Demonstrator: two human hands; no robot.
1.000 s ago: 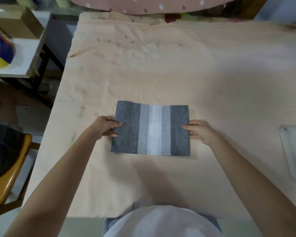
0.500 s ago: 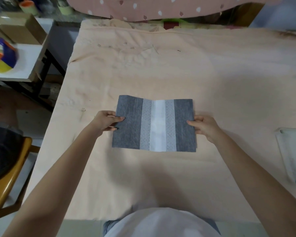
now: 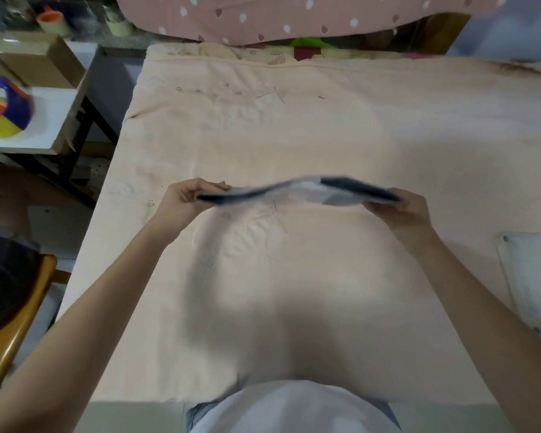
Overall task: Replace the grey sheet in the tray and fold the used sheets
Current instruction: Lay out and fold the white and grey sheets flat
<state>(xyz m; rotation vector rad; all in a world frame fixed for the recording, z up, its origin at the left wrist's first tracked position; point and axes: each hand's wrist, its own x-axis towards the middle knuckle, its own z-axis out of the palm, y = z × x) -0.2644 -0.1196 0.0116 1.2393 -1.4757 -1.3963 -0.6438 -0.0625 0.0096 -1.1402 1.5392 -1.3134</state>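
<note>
The left hand (image 3: 185, 200) and the right hand (image 3: 402, 210) each pinch one end of a grey sheet (image 3: 297, 191), which is lifted off the peach cloth (image 3: 294, 126) and seen nearly edge-on. It sags a little in the middle and is blurred, so its fold cannot be made out. A clear tray (image 3: 534, 276) lies on the cloth near the right edge.

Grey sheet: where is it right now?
In the head view the grey sheet is mid-frame, held edge-on above the peach cloth, its ends pinched by the left hand and right hand.
</note>
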